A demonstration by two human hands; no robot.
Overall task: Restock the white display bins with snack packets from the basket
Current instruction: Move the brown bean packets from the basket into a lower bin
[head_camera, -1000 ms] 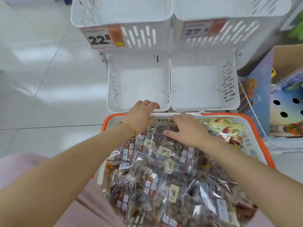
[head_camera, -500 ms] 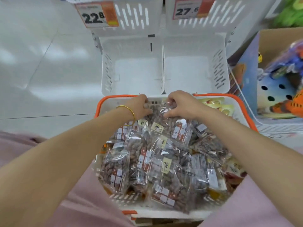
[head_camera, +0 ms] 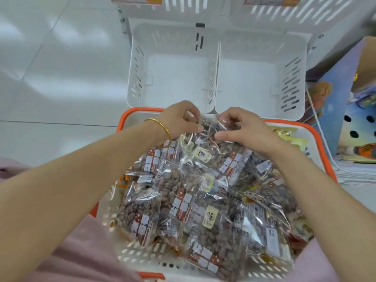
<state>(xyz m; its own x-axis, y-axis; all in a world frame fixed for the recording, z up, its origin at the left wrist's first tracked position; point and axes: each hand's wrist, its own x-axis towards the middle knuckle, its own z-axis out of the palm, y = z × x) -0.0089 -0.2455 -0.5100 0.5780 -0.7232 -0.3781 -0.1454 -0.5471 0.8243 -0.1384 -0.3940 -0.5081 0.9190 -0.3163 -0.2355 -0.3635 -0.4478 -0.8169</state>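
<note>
A white basket with an orange rim point(head_camera: 323, 147) sits in front of me, piled with several clear snack packets point(head_camera: 183, 200) of brown nuts. My left hand point(head_camera: 179, 119), with a gold bangle on the wrist, and my right hand point(head_camera: 242, 129) both pinch the top edges of clear packets point(head_camera: 209, 129) at the far end of the basket. Just beyond stand two white display bins, the left bin point(head_camera: 173, 68) and the right bin point(head_camera: 260, 74); nothing lies in either.
Two more white slotted bins point(head_camera: 305, 9) with price tags hang above the lower pair. A cardboard box with toys point(head_camera: 356, 102) and a wire rack stand at the right. Yellow packets point(head_camera: 293, 139) lie at the basket's right edge. White tiled floor lies to the left.
The view has tilted down and closer to the basket. Both hands went from resting flat on the pile to pinching and lifting the packets' top edges.
</note>
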